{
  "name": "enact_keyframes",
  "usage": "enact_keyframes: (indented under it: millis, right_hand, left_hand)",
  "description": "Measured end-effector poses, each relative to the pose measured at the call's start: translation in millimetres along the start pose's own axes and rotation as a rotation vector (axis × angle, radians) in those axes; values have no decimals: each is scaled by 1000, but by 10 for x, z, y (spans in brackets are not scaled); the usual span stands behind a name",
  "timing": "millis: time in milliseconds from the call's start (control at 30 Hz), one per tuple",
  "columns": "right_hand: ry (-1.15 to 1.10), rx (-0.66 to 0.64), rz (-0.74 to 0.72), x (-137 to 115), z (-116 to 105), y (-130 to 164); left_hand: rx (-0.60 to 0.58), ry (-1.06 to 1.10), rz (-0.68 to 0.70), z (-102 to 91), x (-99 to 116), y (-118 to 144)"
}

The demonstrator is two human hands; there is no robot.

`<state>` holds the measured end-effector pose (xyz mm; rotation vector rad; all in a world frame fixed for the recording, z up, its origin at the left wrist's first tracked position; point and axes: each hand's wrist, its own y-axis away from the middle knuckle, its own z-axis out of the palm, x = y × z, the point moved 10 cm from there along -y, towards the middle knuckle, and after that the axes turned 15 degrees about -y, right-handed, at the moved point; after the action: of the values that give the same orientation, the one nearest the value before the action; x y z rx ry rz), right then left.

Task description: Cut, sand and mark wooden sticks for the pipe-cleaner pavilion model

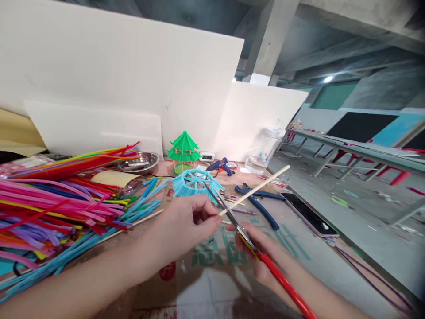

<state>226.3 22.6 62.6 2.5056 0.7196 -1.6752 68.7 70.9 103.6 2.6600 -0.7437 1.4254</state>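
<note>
I see my left hand pinching a thin wooden stick near its lower end, so its long free end juts up and right above the worktop. My right hand grips red-handled scissors, blades crossing the stick just beside those fingertips; a blue pipe-cleaner roof sits behind.

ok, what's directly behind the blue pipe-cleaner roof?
Behind the blue roof stands the green pavilion model, against a white board. The pavilion's base is partly covered.
</note>
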Motion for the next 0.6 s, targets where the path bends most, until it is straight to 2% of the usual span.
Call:
enact_keyframes:
  millis: [333, 600]
  right_hand:
    - [-6, -8, 10, 41, 26, -101]
    - [-21, 44, 0, 249, -23, -109]
  left_hand:
    - [-9, 55, -54, 19, -31, -16]
    - [-37, 35, -25, 56, -27, -36]
